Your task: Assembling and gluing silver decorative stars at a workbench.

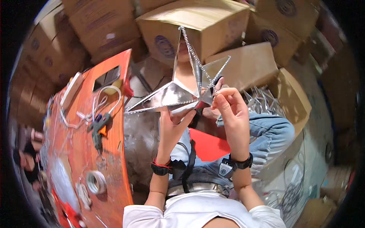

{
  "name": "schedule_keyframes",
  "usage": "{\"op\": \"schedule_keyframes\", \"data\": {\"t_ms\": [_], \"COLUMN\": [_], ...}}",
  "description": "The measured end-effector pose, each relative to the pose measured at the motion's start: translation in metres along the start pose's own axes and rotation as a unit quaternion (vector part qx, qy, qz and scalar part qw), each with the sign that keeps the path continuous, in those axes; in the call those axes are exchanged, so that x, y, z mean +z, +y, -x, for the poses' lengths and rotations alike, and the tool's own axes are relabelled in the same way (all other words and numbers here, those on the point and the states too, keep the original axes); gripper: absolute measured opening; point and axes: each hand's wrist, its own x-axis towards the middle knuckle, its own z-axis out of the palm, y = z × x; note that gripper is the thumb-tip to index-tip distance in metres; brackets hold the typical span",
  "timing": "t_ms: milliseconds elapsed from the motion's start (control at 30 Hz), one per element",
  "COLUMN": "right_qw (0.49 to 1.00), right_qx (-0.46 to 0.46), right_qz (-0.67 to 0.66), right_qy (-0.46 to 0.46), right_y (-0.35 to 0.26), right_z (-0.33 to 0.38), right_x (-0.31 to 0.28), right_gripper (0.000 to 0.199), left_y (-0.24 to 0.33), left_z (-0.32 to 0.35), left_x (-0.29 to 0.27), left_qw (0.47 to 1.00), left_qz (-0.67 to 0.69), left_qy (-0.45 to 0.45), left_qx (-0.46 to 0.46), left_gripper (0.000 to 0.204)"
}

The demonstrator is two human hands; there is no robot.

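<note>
A mirror-faced silver star (167, 95) is held up in front of me, its points spread toward the boxes and the table. Silver beaded trim (192, 51) runs along several of its edges. Beneath the star, my left hand (171, 127) is closed on its lower side, with some fingers hidden behind it. At the star's right side, thumb and forefinger of my right hand (234, 110) pinch together by the end of the trim. The piece in that pinch looks like the trim, though the fingertips partly cover it.
On the orange table (114, 140) to my left lie a glue gun (99, 129), a phone (108, 78), a power strip (71, 91) and a tape roll (96, 182). An open carton (298, 100) at right holds silver pieces (262, 100). Cardboard boxes (224, 36) stand ahead; wires (292, 197) lie on the floor.
</note>
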Motion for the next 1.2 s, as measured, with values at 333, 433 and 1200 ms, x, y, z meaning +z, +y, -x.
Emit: {"op": "schedule_keyframes", "data": {"t_ms": [333,433,1200], "right_qw": [0.970,0.980,0.909], "right_qx": [0.110,0.087,0.043], "right_qz": [-0.120,-0.081,-0.064], "right_qy": [-0.178,-0.158,-0.410], "right_y": [0.005,0.022,0.052], "right_z": [-0.020,-0.031,-0.007], "right_x": [0.046,0.055,0.158], "right_gripper": [0.016,0.013,0.011], "left_y": [0.006,0.008,0.047], "left_z": [0.008,-0.001,0.092], "left_x": [-0.033,-0.031,-0.069], "left_qw": [0.986,0.986,0.908], "left_qz": [-0.017,-0.001,-0.070], "left_qy": [0.161,0.167,0.406], "left_qx": [0.042,0.015,0.079], "left_gripper": [0.051,0.050,0.052]}}
